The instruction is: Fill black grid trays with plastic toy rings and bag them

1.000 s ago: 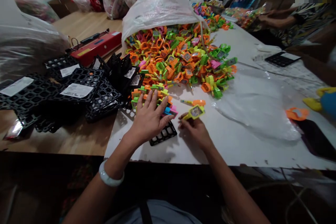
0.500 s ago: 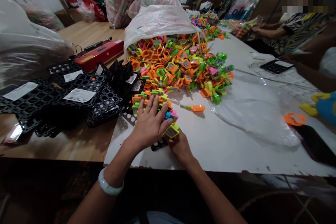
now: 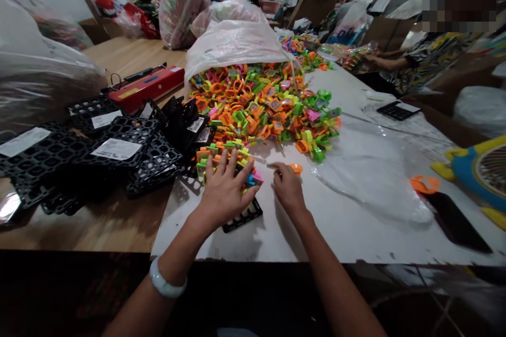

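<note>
My left hand (image 3: 225,187) lies with fingers spread over a cluster of colourful toy watches (image 3: 209,154), orange, green, pink and blue. They sit on a black lattice tray (image 3: 245,217), whose near right corner shows beyond my palm. To the right, my right hand (image 3: 289,185) has its fingers curled closed at the thin clear end of a loose orange toy watch (image 3: 295,169). The orange part shows just behind my knuckles; the fingertips partly hide the rest. Behind both hands spreads a large heap of toy watches (image 3: 256,102), spilling from a white plastic bag (image 3: 237,39).
Stacked black trays with white labels (image 3: 116,148) lie left, near a red box (image 3: 146,87). On the right are a clear plastic sheet (image 3: 367,174), an orange band (image 3: 425,184), a dark phone (image 3: 458,224) and a blue-yellow fan (image 3: 480,168). A co-worker's arm (image 3: 389,63) reaches across beyond.
My right hand has left the tray's right edge and moved up and right to the loose orange toy watch. The tray's near corner is now more exposed. My left hand stays over the tray.
</note>
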